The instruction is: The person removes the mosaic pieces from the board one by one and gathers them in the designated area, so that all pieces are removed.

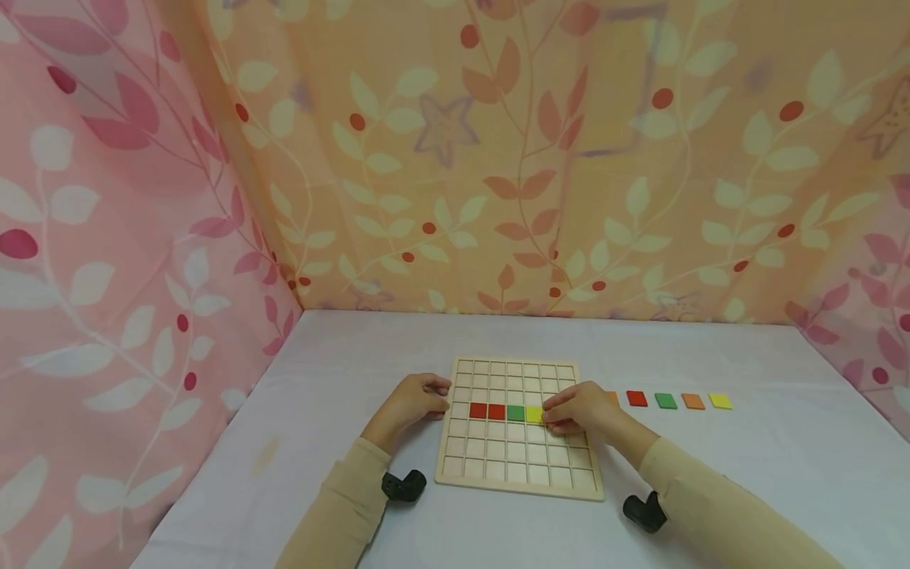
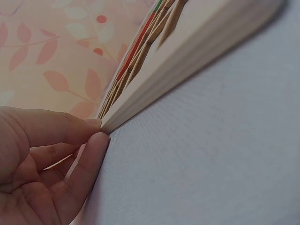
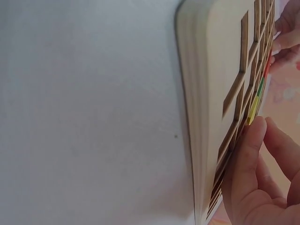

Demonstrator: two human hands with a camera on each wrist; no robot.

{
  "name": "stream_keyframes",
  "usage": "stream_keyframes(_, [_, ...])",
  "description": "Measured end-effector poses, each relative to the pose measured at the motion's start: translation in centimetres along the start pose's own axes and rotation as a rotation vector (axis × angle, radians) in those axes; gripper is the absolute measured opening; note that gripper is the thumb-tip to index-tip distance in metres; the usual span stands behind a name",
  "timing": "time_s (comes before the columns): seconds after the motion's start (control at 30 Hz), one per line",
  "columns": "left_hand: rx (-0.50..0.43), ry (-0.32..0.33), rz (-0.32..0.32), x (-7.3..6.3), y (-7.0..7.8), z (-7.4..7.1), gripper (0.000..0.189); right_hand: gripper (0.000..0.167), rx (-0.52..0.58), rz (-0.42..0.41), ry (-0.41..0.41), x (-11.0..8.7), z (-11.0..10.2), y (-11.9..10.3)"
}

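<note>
A pale wooden grid board (image 1: 517, 476) lies on the white table, with shallow square cells. One of its rows holds two red tiles (image 1: 479, 411), a green tile (image 1: 515, 413) and a yellow tile (image 1: 534, 415), side by side. At the board's left edge, my left hand (image 1: 415, 405) grips the rim between thumb and finger, as the left wrist view shows. My right hand (image 1: 584, 409) reaches over the board's right side. Its thumb and fingertip (image 3: 257, 125) pinch at the right edge of the yellow tile, which sits in or just at its cell.
To the right of the board lies a row of loose tiles: an orange one (image 1: 612, 398) partly behind my right hand, then red (image 1: 637, 399), green (image 1: 665, 401), orange (image 1: 693, 401) and yellow (image 1: 720, 401). Patterned cloth walls (image 1: 441, 197) stand behind and at both sides.
</note>
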State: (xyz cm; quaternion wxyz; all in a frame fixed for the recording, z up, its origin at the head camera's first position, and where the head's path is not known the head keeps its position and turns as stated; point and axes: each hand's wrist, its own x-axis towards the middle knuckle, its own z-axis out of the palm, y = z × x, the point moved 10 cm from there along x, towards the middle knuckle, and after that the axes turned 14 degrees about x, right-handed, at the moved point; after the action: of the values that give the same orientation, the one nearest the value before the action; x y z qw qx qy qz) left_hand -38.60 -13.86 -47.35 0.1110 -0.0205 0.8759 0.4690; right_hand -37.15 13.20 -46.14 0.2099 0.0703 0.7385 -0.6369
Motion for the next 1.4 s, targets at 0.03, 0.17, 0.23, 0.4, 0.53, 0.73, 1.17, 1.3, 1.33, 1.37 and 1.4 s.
stream_keyframes(0.03, [0.000, 0.000, 0.002, -0.01, 0.03, -0.02, 0.040, 0.029, 0.000, -0.003, -0.001, 0.00, -0.02, -0.03])
stream_keyframes(0.17, [0.014, 0.003, 0.011, -0.07, 0.12, -0.10, 0.040, 0.029, 0.002, -0.002, -0.002, -0.01, 0.03, -0.02])
stream_keyframes(0.23, [0.018, 0.001, 0.012, 0.00, 0.01, -0.06, 0.040, 0.029, 0.003, 0.004, 0.000, -0.06, 0.10, 0.04])
stream_keyframes(0.4, [0.018, -0.006, 0.016, 0.04, -0.01, -0.07, 0.041, 0.028, -0.007, 0.002, 0.010, 0.00, 0.14, 0.04])
stream_keyframes(0.53, [0.016, -0.006, 0.011, -0.07, 0.06, -0.15, 0.041, 0.026, -0.003, 0.005, 0.019, 0.15, 0.12, -0.02])
stream_keyframes(0.73, [0.007, -0.012, 0.012, 0.10, -0.24, 0.04, 0.041, 0.023, -0.003, 0.010, 0.029, 0.26, 0.04, 0.08])
stream_keyframes(1.17, [0.016, -0.015, 0.012, 0.20, -0.11, 0.11, 0.041, 0.020, 0.047, -0.012, 0.018, 0.62, 0.02, -0.25])
stream_keyframes(1.3, [0.021, -0.010, 0.012, 0.27, -0.13, 0.09, 0.041, 0.018, 0.047, -0.022, 0.029, 0.59, -0.03, -0.35])
stream_keyframes(1.33, [0.022, -0.009, 0.012, 0.25, -0.14, 0.08, 0.040, 0.018, 0.046, -0.024, 0.032, 0.57, -0.04, -0.38])
stream_keyframes(1.37, [0.021, -0.008, 0.011, 0.23, -0.18, 0.07, 0.040, 0.017, 0.043, -0.025, 0.036, 0.56, -0.03, -0.41])
stream_keyframes(1.4, [0.017, -0.007, 0.004, 0.22, -0.28, 0.05, 0.040, 0.017, 0.042, -0.027, 0.037, 0.54, 0.01, -0.45])
